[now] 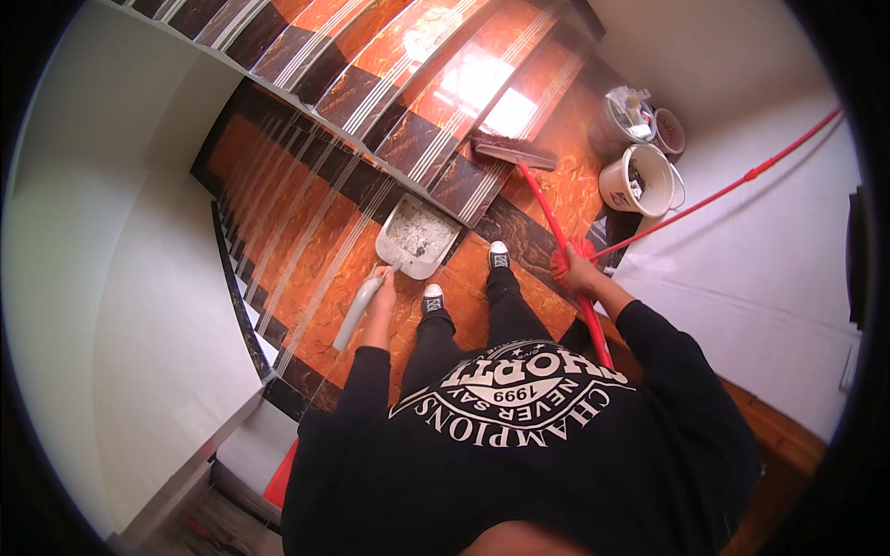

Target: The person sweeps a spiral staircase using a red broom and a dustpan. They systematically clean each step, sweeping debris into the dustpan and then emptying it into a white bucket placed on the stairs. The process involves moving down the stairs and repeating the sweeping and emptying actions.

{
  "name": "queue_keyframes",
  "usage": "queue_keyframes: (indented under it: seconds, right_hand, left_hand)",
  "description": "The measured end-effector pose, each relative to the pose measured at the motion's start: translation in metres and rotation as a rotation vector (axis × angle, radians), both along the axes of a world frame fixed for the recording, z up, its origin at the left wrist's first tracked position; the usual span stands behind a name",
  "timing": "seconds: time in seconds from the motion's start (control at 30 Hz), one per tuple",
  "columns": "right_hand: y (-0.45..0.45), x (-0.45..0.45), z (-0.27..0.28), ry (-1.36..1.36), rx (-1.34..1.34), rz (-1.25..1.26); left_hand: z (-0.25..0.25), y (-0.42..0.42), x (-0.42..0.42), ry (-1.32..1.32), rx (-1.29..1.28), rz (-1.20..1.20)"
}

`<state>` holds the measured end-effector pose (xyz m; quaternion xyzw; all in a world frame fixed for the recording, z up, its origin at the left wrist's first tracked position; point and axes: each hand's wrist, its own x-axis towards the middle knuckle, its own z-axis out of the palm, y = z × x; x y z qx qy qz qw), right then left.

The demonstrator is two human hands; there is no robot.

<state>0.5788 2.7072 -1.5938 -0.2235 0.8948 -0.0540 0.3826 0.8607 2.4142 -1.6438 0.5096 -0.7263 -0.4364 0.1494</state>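
Observation:
My left hand grips the pale grey handle of a dustpan. Bits of dirt and dust lie in the white pan, beside the end of the stair steps. My right hand is closed around the red handle of a broom. The dark-bristled broom head lies at the lowest steps on the right, its bristles facing away from me. Right behind that hand is a red round-headed duster, and its long red pole slants up to the right.
Polished orange-and-dark stairs rise ahead; another striped flight runs on the left. By the right wall stand a white bucket with refuse, a full bin and a small basket. A low wall borders the left.

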Motion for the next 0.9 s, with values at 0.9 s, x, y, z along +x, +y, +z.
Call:
queue_keyframes:
  seconds: [0.9]
  right_hand:
    - [0.013, 0.087, 0.052, -0.011, -0.212, -0.249]
  left_hand:
    - [-0.011, 0.025, 0.015, 0.003, 0.043, -0.167]
